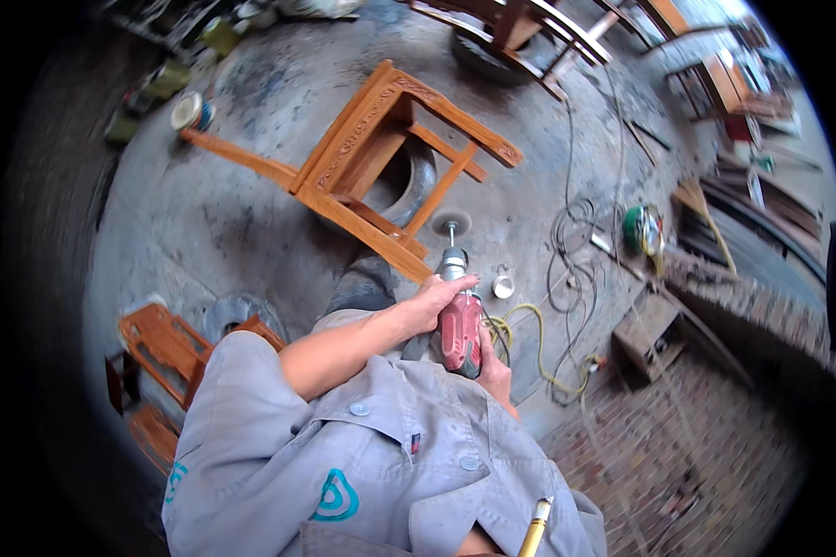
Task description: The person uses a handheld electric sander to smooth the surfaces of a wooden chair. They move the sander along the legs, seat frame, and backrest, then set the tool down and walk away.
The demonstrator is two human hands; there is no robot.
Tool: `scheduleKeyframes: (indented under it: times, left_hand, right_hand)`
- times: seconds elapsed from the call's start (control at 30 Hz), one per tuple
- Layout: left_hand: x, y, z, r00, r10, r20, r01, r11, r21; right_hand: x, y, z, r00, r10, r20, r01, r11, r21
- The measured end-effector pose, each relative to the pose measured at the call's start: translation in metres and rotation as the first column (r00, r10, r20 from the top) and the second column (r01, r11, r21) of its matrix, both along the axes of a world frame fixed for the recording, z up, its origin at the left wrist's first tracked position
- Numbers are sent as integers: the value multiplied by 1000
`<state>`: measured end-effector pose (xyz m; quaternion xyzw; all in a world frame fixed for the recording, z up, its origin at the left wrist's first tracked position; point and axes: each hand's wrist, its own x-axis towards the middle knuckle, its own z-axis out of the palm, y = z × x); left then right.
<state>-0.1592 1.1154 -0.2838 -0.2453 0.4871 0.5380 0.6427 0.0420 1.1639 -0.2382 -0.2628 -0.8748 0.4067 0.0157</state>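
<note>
A red and black power drill (461, 336) points away from me, a thin shaft and a round grey disc (451, 223) on its silver chuck. My left hand (439, 299) is closed around the front of its body, just behind the chuck. Along the right side near the rear, my right hand (494, 367) is closed on it; part of that grip is hidden. A carved brown wooden chair (367, 139) lies tipped over on a black tire (422, 181). The disc is beside the chair's near right edge; whether they touch I cannot tell.
A white cup (502, 286) stands right of the drill. Yellow hose (534, 320) and dark cables (571, 241) coil across the concrete floor. A paint can (191, 111) sits near the chair's leg. More wooden chair parts (163, 339) lie at left, and a wooden box (653, 334) at right.
</note>
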Motion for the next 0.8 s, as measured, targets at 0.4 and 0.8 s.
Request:
scheduleKeyframes:
  times: [0.4,0.8]
  left_hand:
    - [-62,-121,-43,971,-187,150,171,979,111]
    - [-76,-137,-58,948,-289,136,278,956,96]
  right_hand:
    - [-61,-167,-23,975,-216,60,208,972,110]
    - [-81,-211,-39,931,-325,168,304,942,139]
